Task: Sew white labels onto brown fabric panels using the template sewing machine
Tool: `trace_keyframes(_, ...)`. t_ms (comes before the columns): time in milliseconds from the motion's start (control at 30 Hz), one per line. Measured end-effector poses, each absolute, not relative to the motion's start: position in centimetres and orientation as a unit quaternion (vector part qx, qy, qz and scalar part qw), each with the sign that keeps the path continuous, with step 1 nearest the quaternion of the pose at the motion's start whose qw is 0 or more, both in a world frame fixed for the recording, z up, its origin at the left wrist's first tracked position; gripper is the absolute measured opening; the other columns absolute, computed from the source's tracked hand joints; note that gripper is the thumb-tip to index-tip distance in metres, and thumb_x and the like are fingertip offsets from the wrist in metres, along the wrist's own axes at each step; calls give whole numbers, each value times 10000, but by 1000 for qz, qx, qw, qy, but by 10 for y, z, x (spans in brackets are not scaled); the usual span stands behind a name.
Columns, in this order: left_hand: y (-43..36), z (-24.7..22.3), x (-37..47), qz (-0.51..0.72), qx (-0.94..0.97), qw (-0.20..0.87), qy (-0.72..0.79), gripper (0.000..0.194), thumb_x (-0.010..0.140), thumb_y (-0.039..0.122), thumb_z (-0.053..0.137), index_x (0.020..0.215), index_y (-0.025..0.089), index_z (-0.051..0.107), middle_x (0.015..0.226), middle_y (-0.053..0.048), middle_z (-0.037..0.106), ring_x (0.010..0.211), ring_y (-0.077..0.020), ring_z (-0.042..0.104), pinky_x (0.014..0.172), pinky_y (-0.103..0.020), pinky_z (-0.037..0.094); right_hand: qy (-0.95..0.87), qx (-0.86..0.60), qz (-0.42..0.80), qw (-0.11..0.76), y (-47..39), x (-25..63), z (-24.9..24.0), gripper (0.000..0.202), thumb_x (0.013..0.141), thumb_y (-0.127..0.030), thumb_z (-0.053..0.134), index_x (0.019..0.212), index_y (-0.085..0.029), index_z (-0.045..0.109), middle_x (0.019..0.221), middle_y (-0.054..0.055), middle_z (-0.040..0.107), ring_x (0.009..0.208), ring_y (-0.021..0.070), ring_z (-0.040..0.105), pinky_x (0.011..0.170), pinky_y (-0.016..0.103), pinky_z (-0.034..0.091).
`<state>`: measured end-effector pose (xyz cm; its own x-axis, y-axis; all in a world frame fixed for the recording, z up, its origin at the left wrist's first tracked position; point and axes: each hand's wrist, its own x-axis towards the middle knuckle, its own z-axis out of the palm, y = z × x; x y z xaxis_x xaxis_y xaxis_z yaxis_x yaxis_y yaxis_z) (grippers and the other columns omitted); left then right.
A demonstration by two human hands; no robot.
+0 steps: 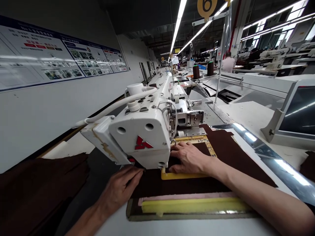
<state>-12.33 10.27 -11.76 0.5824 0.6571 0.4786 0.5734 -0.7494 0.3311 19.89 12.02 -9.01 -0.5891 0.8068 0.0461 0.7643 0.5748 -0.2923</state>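
Observation:
A dark brown piece of fabric (236,160) lies flat beneath the white sewing machine head (140,137). On top of it rests a yellow-edged template frame (184,176) with handwriting along its far side. My right hand (188,159) presses on the fabric inside this frame, fingers stretched out and palm down. Close under the lower left of the machine head is my left hand (120,185), its thumb and forefinger pinched together at the fabric's left edge. What lies between those fingertips is too hidden to make out. The needle area is mostly behind the machine head.
More brown fabric (39,193) is heaped at the left. A clear plate with a yellow strip (192,205) lies at the near edge. A screen (300,111) stands at the right. Dark thread cones (196,72) sit farther back, and a wall (61,111) runs along the left.

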Motion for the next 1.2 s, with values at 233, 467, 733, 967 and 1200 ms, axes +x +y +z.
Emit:
trace_keyframes(233, 103, -116, -122, 298, 886, 102, 341, 174, 1030, 165, 547, 1074, 192, 712, 972, -41, 728, 882, -143, 691, 814, -216, 535, -882, -451, 114, 79, 118, 198, -89, 489, 935, -586, 629, 1281, -246, 689, 1297, 118, 615, 1132, 326, 538, 957, 479, 422)
trace_keyframes(467, 104, -120, -122, 304, 879, 124, 345, 170, 1037, 180, 543, 1079, 195, 707, 946, -36, 712, 849, -136, 680, 776, -213, 523, -882, -450, 114, 77, 118, 198, -88, 491, 936, -596, 621, 1267, -241, 694, 1285, 116, 615, 1106, 325, 541, 943, 487, 438)
trace_keyframes(733, 104, -120, -123, 302, 877, 132, 348, 157, 1034, 162, 549, 1059, 207, 698, 942, -15, 697, 849, -116, 665, 796, -190, 504, -883, -447, 117, 80, 119, 198, -87, 501, 931, -604, 623, 1292, -262, 688, 1303, 107, 619, 1114, 326, 549, 966, 481, 439)
trace_keyframes(967, 106, -122, -123, 299, 875, 137, 356, 147, 1034, 179, 556, 1059, 214, 697, 962, -16, 701, 878, -124, 667, 809, -199, 496, -885, -443, 116, 82, 119, 198, -89, 483, 952, -579, 604, 1304, -258, 684, 1366, 100, 598, 1172, 322, 536, 1026, 474, 416)
trace_keyframes(1200, 106, -121, -123, 301, 873, 135, 359, 156, 1037, 195, 547, 1032, 214, 701, 944, -10, 708, 862, -123, 673, 806, -201, 502, -882, -450, 113, 78, 120, 198, -90, 515, 936, -615, 610, 1288, -247, 691, 1287, 118, 623, 1116, 330, 547, 974, 495, 440)
